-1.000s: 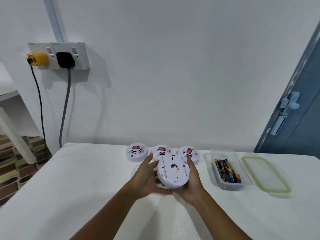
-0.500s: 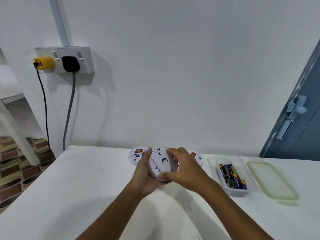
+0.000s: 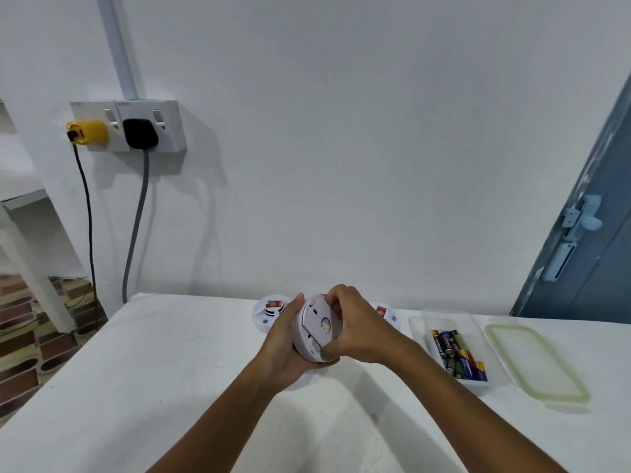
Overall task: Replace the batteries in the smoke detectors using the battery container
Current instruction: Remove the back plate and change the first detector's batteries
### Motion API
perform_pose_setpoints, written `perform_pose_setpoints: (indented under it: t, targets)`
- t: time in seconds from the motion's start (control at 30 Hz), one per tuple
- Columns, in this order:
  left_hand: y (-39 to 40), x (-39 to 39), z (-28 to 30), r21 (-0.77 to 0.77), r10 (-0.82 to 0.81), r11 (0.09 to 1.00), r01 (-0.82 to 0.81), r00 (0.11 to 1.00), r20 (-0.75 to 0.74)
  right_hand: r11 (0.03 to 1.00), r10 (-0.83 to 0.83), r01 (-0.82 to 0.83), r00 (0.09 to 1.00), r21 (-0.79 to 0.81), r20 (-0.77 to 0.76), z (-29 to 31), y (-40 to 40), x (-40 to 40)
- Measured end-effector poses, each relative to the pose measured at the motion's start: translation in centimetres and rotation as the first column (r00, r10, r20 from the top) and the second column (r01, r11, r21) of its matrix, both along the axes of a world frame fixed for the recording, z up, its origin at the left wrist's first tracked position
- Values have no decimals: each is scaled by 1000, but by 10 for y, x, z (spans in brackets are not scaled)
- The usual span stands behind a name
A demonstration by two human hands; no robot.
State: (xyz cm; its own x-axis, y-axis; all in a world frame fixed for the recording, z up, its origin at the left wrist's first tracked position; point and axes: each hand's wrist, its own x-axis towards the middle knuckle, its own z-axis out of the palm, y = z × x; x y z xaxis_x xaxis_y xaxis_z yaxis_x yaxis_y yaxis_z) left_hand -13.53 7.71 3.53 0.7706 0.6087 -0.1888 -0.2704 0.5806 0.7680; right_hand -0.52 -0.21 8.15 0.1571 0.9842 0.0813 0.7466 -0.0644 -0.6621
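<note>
A round white smoke detector (image 3: 316, 331) is held up above the table with its back toward me. My left hand (image 3: 281, 349) cups it from the left and below. My right hand (image 3: 358, 331) grips its right side, fingers curled over the top edge and thumb at the lower rim. Behind my hands, two more white detectors lie on the table: one (image 3: 268, 314) at the left with a red label, another (image 3: 386, 312) at the right, partly hidden. A clear battery container (image 3: 418, 331) holding several batteries (image 3: 457, 353) stands at the right.
The container's lid (image 3: 536, 363) with a green seal lies to the right of it. The white table (image 3: 136, 370) runs to a wall at the back. A wall socket (image 3: 129, 126) with a yellow and a black plug hangs at upper left. A blue-grey door (image 3: 590, 250) stands at the right.
My right hand moved from under the detector to over its right side and top edge. The detector turned and tilted more on edge. The view shifted slightly.
</note>
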Motion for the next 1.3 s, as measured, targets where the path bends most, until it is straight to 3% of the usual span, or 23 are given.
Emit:
perform_pose_setpoints:
  t: [0.13,0.23,0.3,0.4,0.5,0.7,0.83,0.9,1.1,1.3]
  targets:
    - [6,-3,2,-15,7,1000,-7,1000,10,995,-6,13,998,102,-67,-5,-1,-3]
    - [15,-10,5,-44,30,999,-28,998,50,974,-58,108,968,197,-243,-9,-3,-7]
    - [24,-17,6,-58,59,997,-56,997,57,974,-76,141,940,176,-334,-10,-6,-7]
    - [36,-33,4,-71,123,990,-121,992,15,996,-39,17,966,-89,-256,-15,-12,-7]
    - [42,-51,-2,-59,162,985,-164,986,-26,908,106,-139,989,-396,-104,-30,-20,-20]
    - [36,-66,-7,-65,143,987,-144,990,-18,744,360,-166,916,-648,178,-67,-29,-55]
    - [28,-65,-12,-84,151,985,-151,988,-16,789,407,-145,852,-597,330,-75,-33,-62]
    - [26,-62,-14,-106,147,983,-147,989,-10,804,403,-158,853,-573,330,-73,-34,-57]
    - [16,-24,-17,-145,110,983,-108,994,5,875,167,-122,985,-468,54,-57,-52,-11]
    - [-18,56,-12,-136,16,991,-15,1000,1,946,-75,33,990,-323,-120,-36,-90,77]
